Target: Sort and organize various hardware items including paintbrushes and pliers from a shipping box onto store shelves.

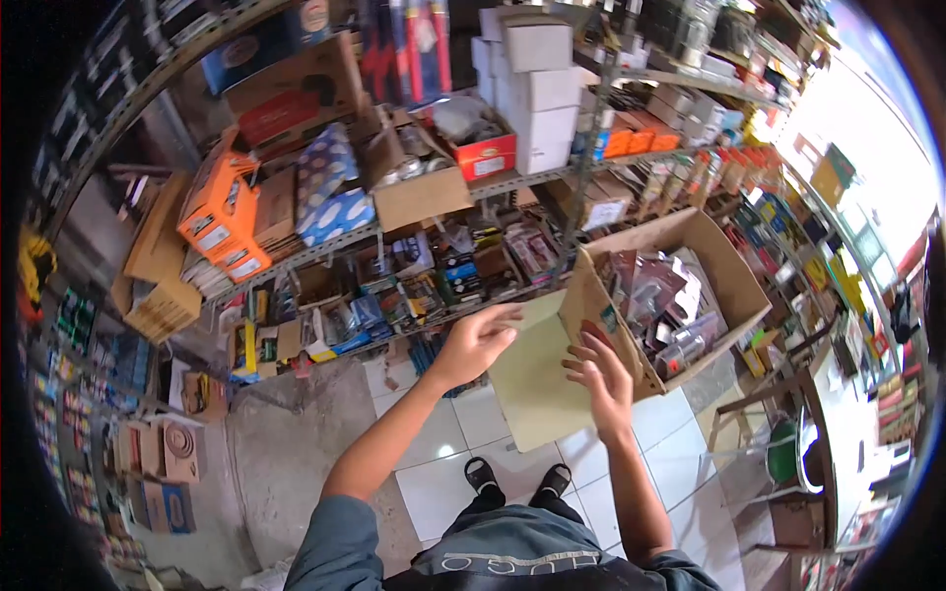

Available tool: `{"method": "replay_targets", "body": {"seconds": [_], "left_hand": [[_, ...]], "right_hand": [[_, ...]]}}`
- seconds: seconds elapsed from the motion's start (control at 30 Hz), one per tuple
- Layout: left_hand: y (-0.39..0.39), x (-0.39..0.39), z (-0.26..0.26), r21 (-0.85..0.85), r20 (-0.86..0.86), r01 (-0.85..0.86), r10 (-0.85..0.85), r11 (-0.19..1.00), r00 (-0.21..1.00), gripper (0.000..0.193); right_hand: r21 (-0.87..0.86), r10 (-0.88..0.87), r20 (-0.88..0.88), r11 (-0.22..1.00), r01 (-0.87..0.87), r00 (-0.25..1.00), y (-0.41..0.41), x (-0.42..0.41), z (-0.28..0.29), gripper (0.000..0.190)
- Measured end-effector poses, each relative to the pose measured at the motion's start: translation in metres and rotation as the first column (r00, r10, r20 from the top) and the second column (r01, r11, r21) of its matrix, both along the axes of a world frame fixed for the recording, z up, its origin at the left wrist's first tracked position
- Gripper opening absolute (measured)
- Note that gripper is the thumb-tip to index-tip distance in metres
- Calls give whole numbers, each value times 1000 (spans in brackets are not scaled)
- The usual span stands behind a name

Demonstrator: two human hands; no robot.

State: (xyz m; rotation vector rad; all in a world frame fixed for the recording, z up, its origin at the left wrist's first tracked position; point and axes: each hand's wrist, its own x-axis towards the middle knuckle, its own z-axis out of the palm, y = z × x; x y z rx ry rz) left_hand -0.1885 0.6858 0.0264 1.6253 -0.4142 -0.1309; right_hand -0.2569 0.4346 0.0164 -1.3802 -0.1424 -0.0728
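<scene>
My left hand point(474, 346) hovers over the left edge of a pale yellow-green flat top point(543, 391), fingers loosely bent and nothing in them. Close beside a large open cardboard box point(591, 295), my right hand point(607, 391) is raised with its fingers spread, also holding nothing. Whether its fingertips touch the box wall cannot be told. The box rests on the right part of the flat top. Inside it lies a jumble of clear plastic packets point(684, 354) and brown sheet-like pieces point(658, 284).
Metal shelving point(510, 181) ahead carries an orange carton point(222, 214), a red box point(484, 155) and stacked white boxes point(547, 111). Packed small goods point(421, 292) fill a lower shelf. At right stand a table point(850, 436) and a green-backed chair point(783, 451). White tiles point(436, 436) cover the floor.
</scene>
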Motion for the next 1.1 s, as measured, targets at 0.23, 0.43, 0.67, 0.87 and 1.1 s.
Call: {"method": "replay_targets", "body": {"seconds": [0.23, 0.43, 0.67, 0.87, 1.1], "left_hand": [[-60, -56, -26, -227, -167, -105, 68, 968, 984, 36], [-155, -93, -46, -199, -286, -132, 72, 971, 956, 31], [-292, -102, -40, -211, -220, -10, -38, 978, 975, 23], [-385, -101, -18, -182, -165, 165, -195, 969, 967, 23], [-418, -64, -3, -139, -115, 232, -249, 963, 962, 23]], "right_hand": [[-33, -402, -26, 916, 401, 915, -132, -77, -11, 49], [-180, -561, -22, 816, 549, 827, -208, -128, -39, 48], [-214, -618, -94, 778, 591, 780, -283, -171, -46, 47], [-211, -615, -76, 779, 591, 785, -331, -183, -47, 44], [-211, -578, -61, 805, 555, 814, -363, -135, -58, 33]]}}
